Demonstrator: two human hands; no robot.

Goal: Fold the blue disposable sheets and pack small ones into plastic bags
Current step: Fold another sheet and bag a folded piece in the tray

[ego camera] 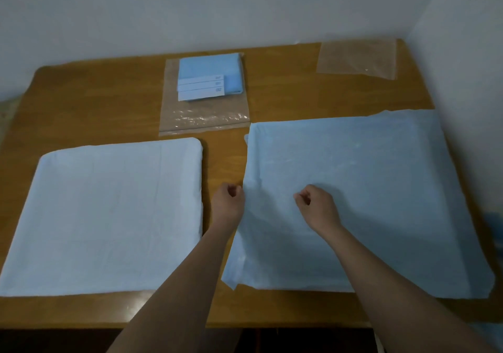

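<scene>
Head view: left hand [228, 203] curled at the left edge of the loose blue sheet [367, 203], seems to pinch it; right hand [317, 205] curled on top, pinching the sheet surface. Folded stack of sheets [109, 216] lies left on the counter [122, 102]. Farther: small folded sheets [209, 76] on a plastic bag [204, 116]; empty bag [356, 56] at far right.

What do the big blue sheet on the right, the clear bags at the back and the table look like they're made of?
The blue sheet looks like thin non-woven or tissue-like disposable material: matte, softly creased, with uneven edges. The clear bags look like thin glossy plastic film: the table shows through, and one carries crinkled glints. The table seems wood or wood-look laminate: orange-brown with faint grain and a slight sheen.
</scene>
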